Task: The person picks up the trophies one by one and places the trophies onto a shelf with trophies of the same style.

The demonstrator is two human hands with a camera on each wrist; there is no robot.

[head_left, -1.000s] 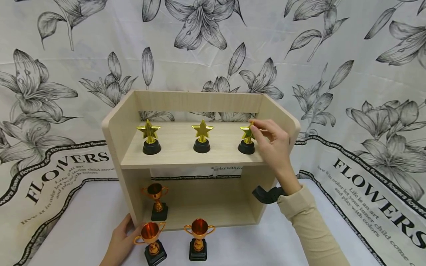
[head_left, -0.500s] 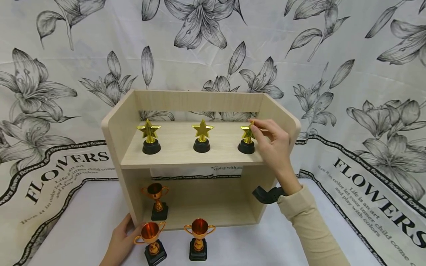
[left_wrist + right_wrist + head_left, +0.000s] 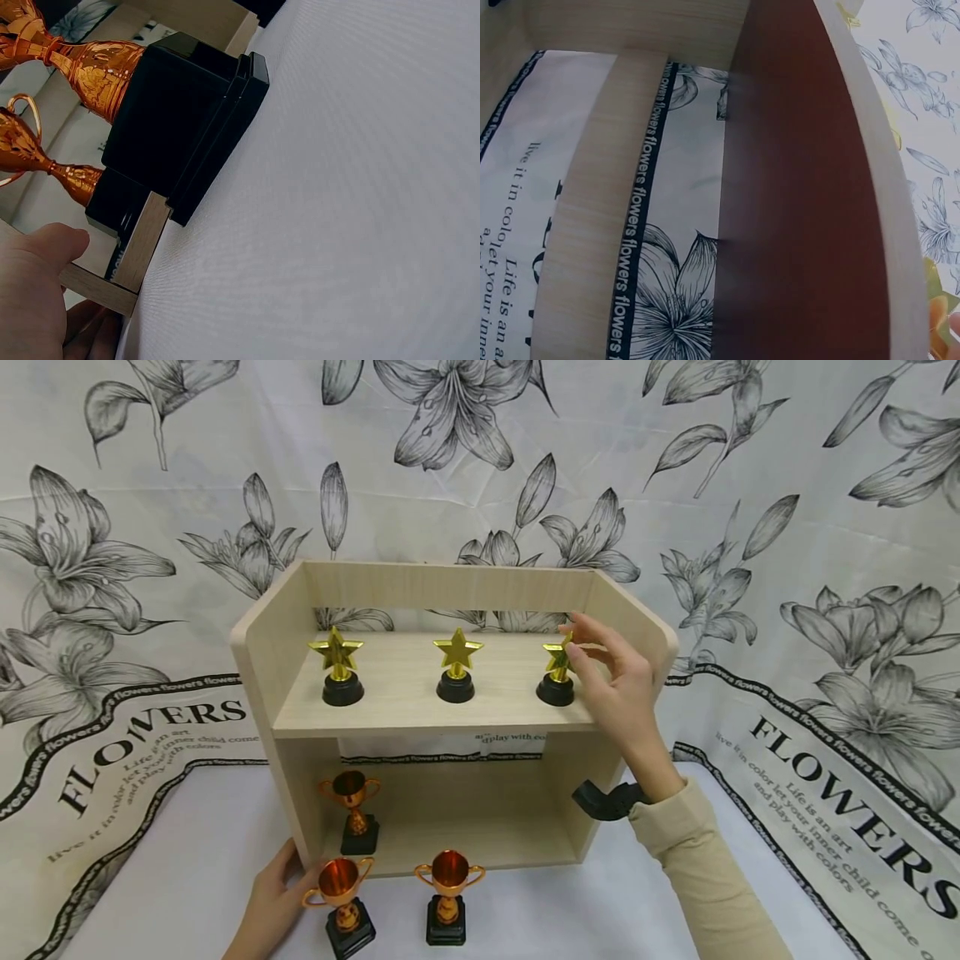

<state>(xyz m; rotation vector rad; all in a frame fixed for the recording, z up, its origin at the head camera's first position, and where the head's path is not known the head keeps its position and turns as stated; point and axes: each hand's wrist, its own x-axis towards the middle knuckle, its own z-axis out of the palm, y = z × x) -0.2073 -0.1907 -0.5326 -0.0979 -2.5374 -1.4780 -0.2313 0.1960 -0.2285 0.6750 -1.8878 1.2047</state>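
Shelf, wood-grain: three glossy gold stars on upper tier; three two-handled copper-coloured cups, one below, two in front. Left hand: gripping side panel. Right hand: fingers parted at rightmost star, contact unclear.

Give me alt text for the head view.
A person's right grip is at the rightmost gold star trophy of three on a wooden shelf's upper level; the left grip holds its lower left side. One bronze cup stands on the lower level, two more cups on white cloth in front.
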